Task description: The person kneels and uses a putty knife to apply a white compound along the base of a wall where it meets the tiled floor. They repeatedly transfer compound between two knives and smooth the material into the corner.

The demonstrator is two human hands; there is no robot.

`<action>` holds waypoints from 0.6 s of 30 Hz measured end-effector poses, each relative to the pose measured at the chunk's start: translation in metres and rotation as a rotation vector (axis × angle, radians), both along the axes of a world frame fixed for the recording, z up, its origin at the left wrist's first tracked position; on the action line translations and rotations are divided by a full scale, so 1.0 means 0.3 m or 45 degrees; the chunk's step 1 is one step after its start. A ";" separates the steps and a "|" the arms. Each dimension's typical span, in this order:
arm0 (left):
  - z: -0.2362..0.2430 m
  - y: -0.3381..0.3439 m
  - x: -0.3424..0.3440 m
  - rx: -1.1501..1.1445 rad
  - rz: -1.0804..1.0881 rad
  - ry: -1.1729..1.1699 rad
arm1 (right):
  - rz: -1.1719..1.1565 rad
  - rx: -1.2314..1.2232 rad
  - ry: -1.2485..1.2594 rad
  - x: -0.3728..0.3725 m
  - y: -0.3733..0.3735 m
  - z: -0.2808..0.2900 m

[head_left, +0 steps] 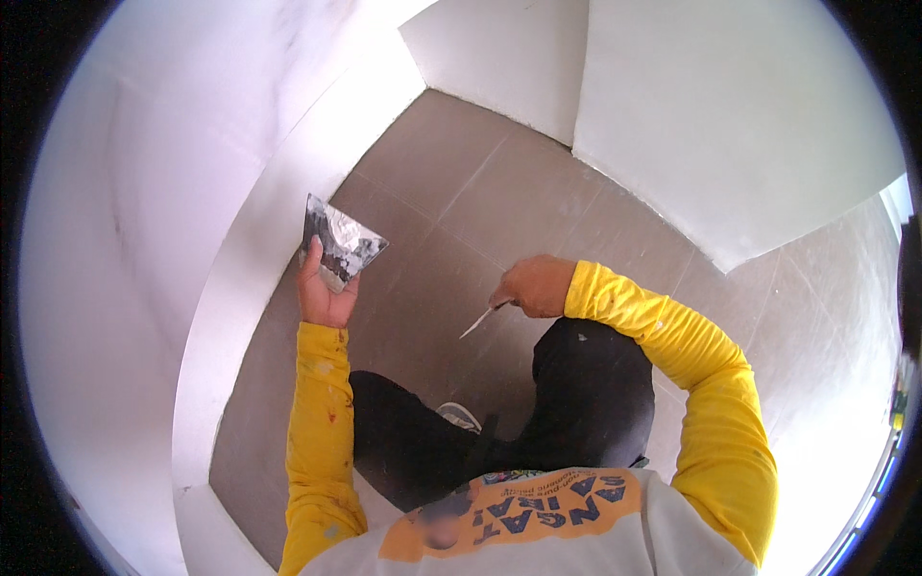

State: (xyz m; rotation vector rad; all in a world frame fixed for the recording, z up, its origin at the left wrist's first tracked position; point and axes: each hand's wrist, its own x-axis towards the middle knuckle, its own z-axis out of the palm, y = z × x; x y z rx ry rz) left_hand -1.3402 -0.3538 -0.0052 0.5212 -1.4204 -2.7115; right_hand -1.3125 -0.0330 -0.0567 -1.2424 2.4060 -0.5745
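Note:
My left hand (328, 293) is closed on a wide, dark putty knife (325, 228) whose blade carries a lump of white paste (343, 230) and dried smears. It is held up close to the low white wall on the left. My right hand (538, 285), at the middle above my right knee, grips a thin-bladed tool (477, 323). That blade shows nearly edge-on with a pale coating and points down to the left; it looks like a putty knife. Its handle is hidden in my fist. The two tools are apart, and neither touches a wall.
A low white ledge (240, 250) runs along the left, below a tall white wall (144, 182). White wall panels (730, 115) with an outer corner stand ahead and to the right. Grey-brown tiles (423, 173) cover the floor. My bent legs (595, 384) and one shoe (459, 416) are below.

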 end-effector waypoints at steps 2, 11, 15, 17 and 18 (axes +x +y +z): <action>-0.025 -0.018 -0.018 -0.043 0.028 -0.055 | 0.014 0.057 0.019 -0.003 -0.014 -0.001; -0.051 -0.064 -0.047 0.098 -0.002 -0.125 | -0.072 -0.071 0.063 0.003 -0.013 -0.024; -0.052 -0.060 -0.052 0.135 -0.059 -0.146 | 0.033 -0.220 0.155 0.010 -0.018 0.021; -0.057 -0.064 -0.054 0.113 -0.130 -0.128 | 0.017 -0.217 0.151 0.008 -0.031 0.045; -0.056 -0.066 -0.059 0.173 -0.170 -0.079 | 0.006 -0.192 0.143 0.004 -0.038 0.054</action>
